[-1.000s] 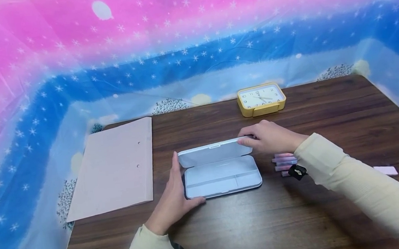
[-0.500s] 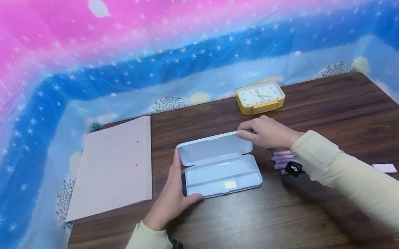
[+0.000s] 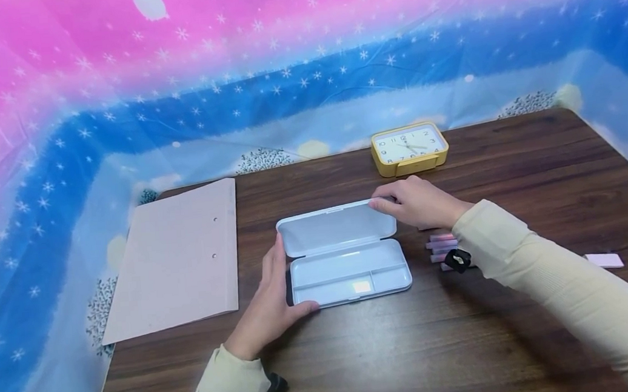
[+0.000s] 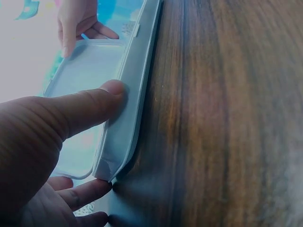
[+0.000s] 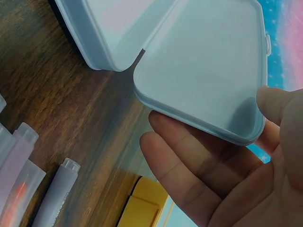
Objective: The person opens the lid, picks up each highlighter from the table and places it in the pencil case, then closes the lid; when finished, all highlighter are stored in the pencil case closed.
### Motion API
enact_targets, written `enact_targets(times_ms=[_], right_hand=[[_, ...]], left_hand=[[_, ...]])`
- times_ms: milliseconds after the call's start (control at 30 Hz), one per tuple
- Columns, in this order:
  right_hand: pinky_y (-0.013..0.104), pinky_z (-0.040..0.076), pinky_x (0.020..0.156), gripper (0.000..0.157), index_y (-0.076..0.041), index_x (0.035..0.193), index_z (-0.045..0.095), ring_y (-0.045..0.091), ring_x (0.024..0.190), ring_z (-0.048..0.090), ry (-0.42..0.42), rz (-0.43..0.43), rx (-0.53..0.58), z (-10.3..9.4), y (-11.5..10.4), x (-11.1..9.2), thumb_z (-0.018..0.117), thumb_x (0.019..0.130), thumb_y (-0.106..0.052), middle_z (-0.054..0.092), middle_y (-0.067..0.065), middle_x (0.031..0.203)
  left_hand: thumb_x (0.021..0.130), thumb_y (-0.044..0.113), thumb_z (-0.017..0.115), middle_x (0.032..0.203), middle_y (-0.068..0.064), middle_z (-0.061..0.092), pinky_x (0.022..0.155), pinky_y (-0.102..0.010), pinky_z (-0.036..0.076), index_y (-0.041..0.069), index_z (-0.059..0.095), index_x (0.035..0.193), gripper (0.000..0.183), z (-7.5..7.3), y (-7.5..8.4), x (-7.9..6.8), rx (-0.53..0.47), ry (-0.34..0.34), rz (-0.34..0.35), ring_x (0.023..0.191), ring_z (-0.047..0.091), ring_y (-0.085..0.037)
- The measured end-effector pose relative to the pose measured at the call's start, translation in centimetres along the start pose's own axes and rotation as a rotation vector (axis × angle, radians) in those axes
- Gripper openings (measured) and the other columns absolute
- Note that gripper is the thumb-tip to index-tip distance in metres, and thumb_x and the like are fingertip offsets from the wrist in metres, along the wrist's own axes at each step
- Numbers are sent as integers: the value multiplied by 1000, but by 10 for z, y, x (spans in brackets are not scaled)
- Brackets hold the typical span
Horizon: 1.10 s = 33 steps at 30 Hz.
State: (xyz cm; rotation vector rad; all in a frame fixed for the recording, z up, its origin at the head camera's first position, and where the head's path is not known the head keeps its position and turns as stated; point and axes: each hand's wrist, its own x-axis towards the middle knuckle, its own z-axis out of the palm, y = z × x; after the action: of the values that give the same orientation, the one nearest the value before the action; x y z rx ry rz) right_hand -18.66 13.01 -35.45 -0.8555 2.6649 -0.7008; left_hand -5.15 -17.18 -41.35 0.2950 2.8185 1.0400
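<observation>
A white pencil case (image 3: 349, 272) lies on the table with its lid (image 3: 338, 228) raised and leaning back. Low dividers split its bottom into compartments, and nothing lies in them. My left hand (image 3: 264, 312) holds the case at its left end, thumb against the front wall and fingers at the end and near the lid's left corner; the left wrist view shows this thumb (image 4: 90, 106) close up. At the lid's upper right corner, my right hand (image 3: 418, 202) pinches the edge, thumb on the inner face and fingers behind, as the right wrist view shows.
Several pastel pens (image 3: 441, 248) lie right of the case, partly hidden by the right wrist. A yellow clock (image 3: 410, 148) stands behind. A pale folder (image 3: 173, 260) lies on the left, and a small white block (image 3: 603, 260) on the far right.
My right hand has swung the lid further up and back, so more of its inner face shows. The left hand keeps its place on the case.
</observation>
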Motion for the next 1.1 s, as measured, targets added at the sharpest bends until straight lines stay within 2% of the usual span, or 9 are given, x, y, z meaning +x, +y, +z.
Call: enact_targets(times_ms=[267,500,600,700,933,1100], right_hand=[[37,51,77,35,-13,124,68,15,78,57,18,-6,7,1,3,4,50,103,-36,72,4,110],[37,50,75,36,-12,124,68,15,74,56,19,-16,4,0,3,4,50,103,-35,72,5,110],[39,51,77,37,-12,125,68,15,76,57,17,-10,6,0,3,4,50,103,-36,72,7,113],[39,51,77,37,-12,126,68,15,75,57,18,-2,4,0,4,4,50,103,-35,72,7,114],[41,53,81,36,-11,127,67,16,82,60,15,2,0,1,3,5,50,103,-34,72,7,115],[42,53,82,35,-12,125,68,16,84,61,17,-17,7,0,3,3,50,103,-33,72,7,114]], left_hand=[[73,32,88,158,-16,20,114,-49,34,26,-20,155,136,-1,2,-1,12,-5,-20,144,33,-31],[74,31,88,166,-11,1,116,-46,30,20,-13,158,131,3,3,-3,65,50,40,151,20,-29],[74,28,87,167,-9,-3,118,-46,27,15,-9,158,129,6,3,-6,95,81,73,152,14,-27],[75,27,87,167,-6,-5,119,-45,24,13,-8,158,127,7,3,-7,90,83,75,153,11,-25],[71,25,90,167,-6,3,115,-43,30,21,-9,159,132,4,2,-6,16,78,19,137,47,-24],[72,24,89,167,-7,4,113,-43,33,19,-9,159,132,4,1,-6,18,70,23,137,48,-27]])
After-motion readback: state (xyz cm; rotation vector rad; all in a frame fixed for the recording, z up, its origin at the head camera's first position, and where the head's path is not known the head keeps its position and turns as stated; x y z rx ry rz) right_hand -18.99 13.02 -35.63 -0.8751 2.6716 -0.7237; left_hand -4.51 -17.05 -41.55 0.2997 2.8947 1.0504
